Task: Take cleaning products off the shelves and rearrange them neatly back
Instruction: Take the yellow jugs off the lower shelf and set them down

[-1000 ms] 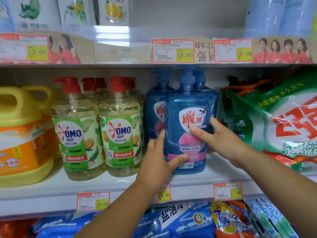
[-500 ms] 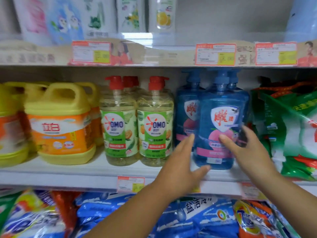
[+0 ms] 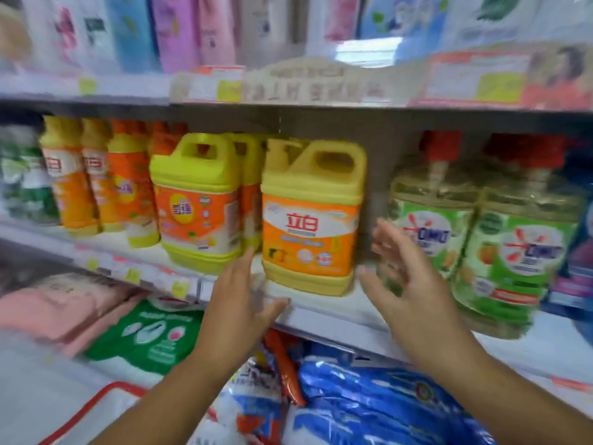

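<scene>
A yellow jug with an orange label (image 3: 309,220) stands on the middle shelf (image 3: 324,308), straight ahead. A second yellow jug (image 3: 197,203) stands to its left. My left hand (image 3: 240,303) is open in front of the shelf edge, just left of the near jug's base, with nothing in it. My right hand (image 3: 407,284) is open with spread fingers to the right of that jug, in front of two clear pump bottles with green labels (image 3: 430,216) (image 3: 513,245). Neither hand touches the jug. The picture is blurred by motion.
Orange and yellow bottles (image 3: 96,178) line the shelf at the left. The blue bottle's edge (image 3: 577,264) shows at far right. Pastel pouches (image 3: 179,30) stand on the upper shelf. Blue bags (image 3: 369,409), a green pack (image 3: 150,332) and pink packs (image 3: 57,309) lie below.
The view has swung left along the shelf. Both hands have let go of the blue pump bottle and moved left, and now flank the yellow jug.
</scene>
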Motion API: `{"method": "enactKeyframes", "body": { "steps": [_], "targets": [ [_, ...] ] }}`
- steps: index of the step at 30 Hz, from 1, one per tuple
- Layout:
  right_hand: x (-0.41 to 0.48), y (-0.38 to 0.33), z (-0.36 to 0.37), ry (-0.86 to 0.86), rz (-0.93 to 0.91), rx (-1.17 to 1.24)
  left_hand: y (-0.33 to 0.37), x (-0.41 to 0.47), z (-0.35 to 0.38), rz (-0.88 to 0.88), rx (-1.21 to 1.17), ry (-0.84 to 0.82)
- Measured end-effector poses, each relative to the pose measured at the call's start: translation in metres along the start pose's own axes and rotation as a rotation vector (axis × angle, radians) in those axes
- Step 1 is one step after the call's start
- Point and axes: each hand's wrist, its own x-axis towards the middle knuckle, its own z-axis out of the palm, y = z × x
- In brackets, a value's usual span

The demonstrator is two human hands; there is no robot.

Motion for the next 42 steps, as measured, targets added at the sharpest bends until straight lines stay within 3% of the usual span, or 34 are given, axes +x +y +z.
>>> {"method": "enactKeyframes", "body": {
  "steps": [6, 10, 12, 16, 21, 26, 35, 42],
  "targets": [
    [0.071, -0.025, 0.029, 0.106, 0.055, -0.013, -0.011, 0.055, 0.0, 0.097, -0.037, -0.072],
    [0.09, -0.045, 0.031, 0.188, 0.155, 0.006, -0.012, 0.077, 0.005, 0.009, -0.291, -0.213],
    [0.096, -0.052, 0.029, 0.19, 0.152, -0.048, -0.014, 0.081, 0.005, -0.018, -0.306, -0.28],
    [0.098, -0.058, 0.022, 0.137, 0.119, -0.174, -0.014, 0.084, 0.002, -0.064, -0.395, -0.337],
    [0.086, -0.066, 0.017, 0.054, 0.066, -0.161, -0.013, 0.082, -0.004, -0.162, -0.47, -0.38],
    [0.058, -0.085, 0.01, -0.089, 0.043, -0.137, 0.006, 0.053, -0.032, -0.217, -0.559, -0.313],
    [0.048, -0.105, -0.005, -0.273, 0.098, 0.271, 0.012, 0.012, -0.119, -0.437, -0.706, -0.638],
    [0.028, -0.102, 0.04, -0.362, 0.315, 0.272, -0.03, -0.04, -0.117, -0.586, -0.758, -0.419]
  ]
}}
